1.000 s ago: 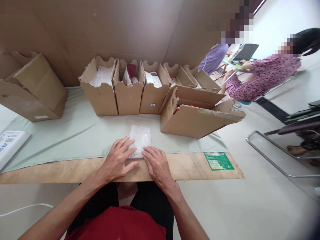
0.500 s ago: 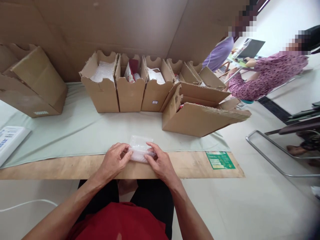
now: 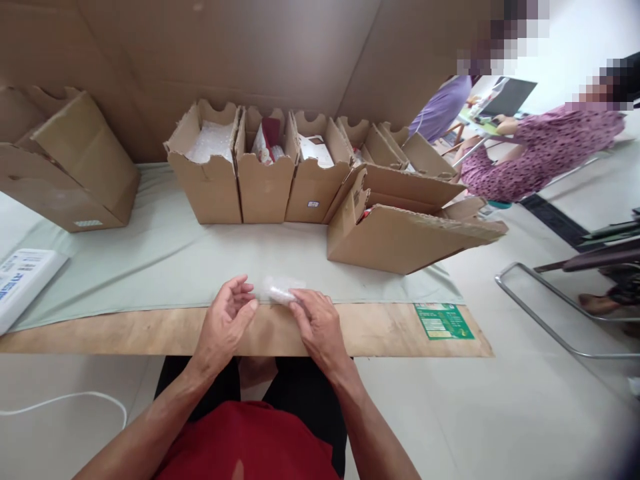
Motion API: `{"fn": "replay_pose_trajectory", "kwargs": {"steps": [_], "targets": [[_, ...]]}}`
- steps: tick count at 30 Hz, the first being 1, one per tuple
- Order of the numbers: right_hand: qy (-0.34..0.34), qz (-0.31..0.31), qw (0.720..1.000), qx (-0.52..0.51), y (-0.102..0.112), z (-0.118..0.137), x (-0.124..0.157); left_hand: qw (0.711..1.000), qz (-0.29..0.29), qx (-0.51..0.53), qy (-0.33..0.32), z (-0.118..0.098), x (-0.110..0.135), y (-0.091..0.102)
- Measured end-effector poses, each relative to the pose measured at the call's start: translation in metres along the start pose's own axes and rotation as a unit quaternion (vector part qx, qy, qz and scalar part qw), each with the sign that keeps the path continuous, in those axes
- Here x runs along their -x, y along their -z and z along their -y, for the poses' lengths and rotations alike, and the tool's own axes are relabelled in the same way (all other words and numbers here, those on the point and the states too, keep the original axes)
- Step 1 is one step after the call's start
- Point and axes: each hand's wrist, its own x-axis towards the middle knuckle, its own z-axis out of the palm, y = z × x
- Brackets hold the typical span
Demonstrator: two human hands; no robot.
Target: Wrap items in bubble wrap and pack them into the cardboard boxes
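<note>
A small piece of clear bubble wrap point(image 3: 280, 291) is folded into a narrow roll near the front of the cloth-covered table. My right hand point(image 3: 320, 323) pinches its right end between thumb and fingers. To the left of the wrap is my left hand point(image 3: 223, 327), open with its fingers apart and curved, a short gap from the roll. Whether anything lies inside the wrap cannot be made out.
Several open cardboard boxes point(image 3: 265, 190) stand in a row behind, one holding bubble wrap. A slanted box point(image 3: 395, 233) stands front right, another box point(image 3: 90, 180) far left. A white box point(image 3: 30, 283) lies left. People sit beyond at right.
The bubble wrap went from a flatter sheet held by both hands to a narrow roll, slightly farther forward. My left hand let go and opened; my right hand still holds it.
</note>
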Motion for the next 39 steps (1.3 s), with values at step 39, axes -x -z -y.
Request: {"fn": "replay_pose_trajectory", "kwargs": {"steps": [39], "targets": [[-0.237, -0.068, 0.835, 0.492, 0.285, -0.032, -0.135, 0.789, 0.090, -0.295, -0.531, -0.130, -0.104, -0.149]]}}
